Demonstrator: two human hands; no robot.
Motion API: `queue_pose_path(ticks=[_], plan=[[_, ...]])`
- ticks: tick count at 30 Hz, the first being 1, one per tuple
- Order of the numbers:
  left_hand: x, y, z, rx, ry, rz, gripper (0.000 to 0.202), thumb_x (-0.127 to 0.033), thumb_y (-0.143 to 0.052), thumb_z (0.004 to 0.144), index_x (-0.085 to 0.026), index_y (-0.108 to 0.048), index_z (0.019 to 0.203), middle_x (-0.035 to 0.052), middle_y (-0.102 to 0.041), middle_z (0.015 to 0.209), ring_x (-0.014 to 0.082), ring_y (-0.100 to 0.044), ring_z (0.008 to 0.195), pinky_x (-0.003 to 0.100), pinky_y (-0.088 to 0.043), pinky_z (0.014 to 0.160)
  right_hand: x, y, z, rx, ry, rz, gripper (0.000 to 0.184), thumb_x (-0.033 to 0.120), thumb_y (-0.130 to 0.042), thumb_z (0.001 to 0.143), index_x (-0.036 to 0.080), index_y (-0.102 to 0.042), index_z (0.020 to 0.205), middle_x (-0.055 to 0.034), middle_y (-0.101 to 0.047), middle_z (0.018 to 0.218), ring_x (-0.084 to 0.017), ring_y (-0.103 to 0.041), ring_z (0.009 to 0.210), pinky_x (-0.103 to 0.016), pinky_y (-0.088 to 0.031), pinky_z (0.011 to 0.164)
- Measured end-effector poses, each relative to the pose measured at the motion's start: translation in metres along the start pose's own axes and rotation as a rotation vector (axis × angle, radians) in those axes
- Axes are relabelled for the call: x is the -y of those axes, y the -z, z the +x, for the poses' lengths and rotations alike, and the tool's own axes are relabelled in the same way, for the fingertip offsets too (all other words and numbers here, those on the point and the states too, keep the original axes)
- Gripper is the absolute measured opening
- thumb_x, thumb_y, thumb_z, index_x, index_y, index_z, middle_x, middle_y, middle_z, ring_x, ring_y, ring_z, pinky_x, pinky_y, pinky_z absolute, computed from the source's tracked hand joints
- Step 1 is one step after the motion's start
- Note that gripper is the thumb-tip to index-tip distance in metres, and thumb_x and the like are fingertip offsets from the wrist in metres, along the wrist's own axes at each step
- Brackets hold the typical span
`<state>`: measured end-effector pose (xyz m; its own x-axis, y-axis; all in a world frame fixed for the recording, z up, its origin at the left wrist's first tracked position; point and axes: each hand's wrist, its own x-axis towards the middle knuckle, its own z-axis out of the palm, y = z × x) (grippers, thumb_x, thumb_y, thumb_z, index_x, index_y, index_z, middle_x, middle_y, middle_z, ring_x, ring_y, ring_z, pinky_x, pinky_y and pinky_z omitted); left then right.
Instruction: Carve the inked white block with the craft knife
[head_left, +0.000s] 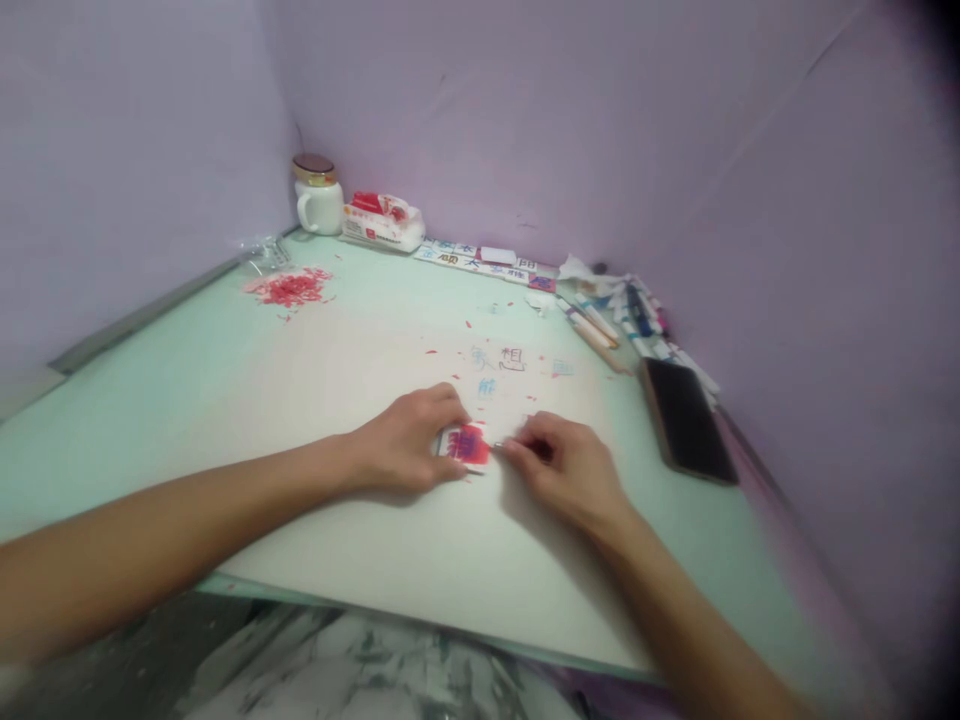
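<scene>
L hand is curved round a small red-faced block, thumb on the near edge, fingers on the far edge, gap only as wide as the block; block sits mid-table, w/ a purple char on its face. R hand is nearly closed, pinching a thin tool w/ its tip at the block's right side; contact too blurred to tell. Handwritten chars are on the tabletop just beyond. Far L: red shavings in a pile, clear plastic bag next to it, white mug and tissue pack by the wall. Far R: markers, w/ a dark-screened phone nearer.
</scene>
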<state>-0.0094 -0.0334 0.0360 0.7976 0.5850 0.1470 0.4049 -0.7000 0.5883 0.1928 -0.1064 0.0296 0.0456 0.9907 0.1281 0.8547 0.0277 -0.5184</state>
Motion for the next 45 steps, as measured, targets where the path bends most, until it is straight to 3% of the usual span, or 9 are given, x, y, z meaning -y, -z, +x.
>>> queue_pose_path(ticks=[31,45], plan=[[-0.0006,-0.0024,-0.0005,-0.036,0.017,-0.008,0.028,-0.030,-0.069,0.066,-0.015,-0.063,0.088,0.0036,-0.053,0.088,0.0143,-0.051,0.069,0.029,-0.046,0.066,-0.0035,0.0057,0.0044,0.100,0.133,0.007,0.018,0.029,-0.056,0.076,0.020,-0.055,0.061,0.0022,-0.056,0.063,-0.012,-0.046,0.057,-0.024,-0.030,0.054],[-0.0060,0.0015,-0.0004,-0.016,0.045,-0.057,0.022,-0.022,-0.071,0.064,-0.015,-0.063,0.083,0.0044,-0.054,0.090,0.0173,-0.055,0.079,0.029,-0.047,0.073,-0.0032,0.0080,0.0052,0.170,0.179,0.027,0.022,0.029,-0.052,0.080,0.019,-0.049,0.061,0.0021,-0.052,0.064,-0.012,-0.046,0.060,-0.025,-0.030,0.057]])
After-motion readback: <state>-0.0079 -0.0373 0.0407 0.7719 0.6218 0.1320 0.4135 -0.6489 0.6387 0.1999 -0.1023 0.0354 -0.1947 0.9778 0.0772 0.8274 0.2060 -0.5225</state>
